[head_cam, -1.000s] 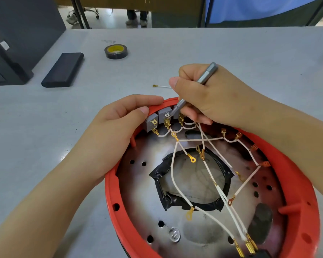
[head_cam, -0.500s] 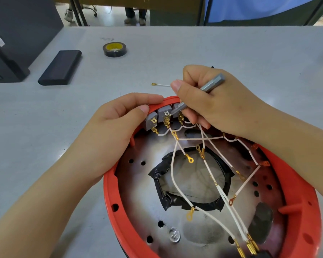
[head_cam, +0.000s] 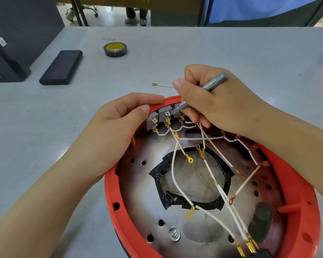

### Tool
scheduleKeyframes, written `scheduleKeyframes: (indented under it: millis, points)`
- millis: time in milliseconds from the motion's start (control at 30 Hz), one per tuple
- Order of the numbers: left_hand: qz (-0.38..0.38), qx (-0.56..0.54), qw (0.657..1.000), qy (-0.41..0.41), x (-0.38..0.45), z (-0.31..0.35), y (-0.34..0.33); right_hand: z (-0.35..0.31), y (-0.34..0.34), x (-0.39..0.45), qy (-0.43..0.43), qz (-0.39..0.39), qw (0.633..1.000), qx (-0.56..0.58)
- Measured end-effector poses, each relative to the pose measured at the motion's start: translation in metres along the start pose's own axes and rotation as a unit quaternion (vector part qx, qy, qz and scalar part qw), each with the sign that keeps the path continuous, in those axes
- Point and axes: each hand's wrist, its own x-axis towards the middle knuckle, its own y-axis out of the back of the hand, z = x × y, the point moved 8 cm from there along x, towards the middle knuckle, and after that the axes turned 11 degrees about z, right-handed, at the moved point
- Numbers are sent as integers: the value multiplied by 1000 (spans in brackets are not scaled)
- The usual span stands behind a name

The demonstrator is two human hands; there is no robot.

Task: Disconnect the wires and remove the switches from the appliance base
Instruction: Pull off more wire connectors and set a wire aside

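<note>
A metal tool, gripped by the right hand, is angled down onto the middle switch, just beside the base rim gripped by the left hand.

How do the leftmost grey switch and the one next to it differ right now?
The leftmost switch sits by the left hand's thumb, no tool on it; the middle switch has the metal bit, held by the right hand, at its top terminal. The leftmost switch's top terminal looks bare brass; the middle switch's looks silvery. Both are grey, seated in the red base rim, each with a wired lower terminal.
</note>
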Motion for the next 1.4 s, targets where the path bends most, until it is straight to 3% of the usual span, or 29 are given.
scheduleKeyframes:
  millis: [1400]
  points:
    - [2,-8,1000,-7,-1,3,0,2,0,1,2,3,1000,-13]
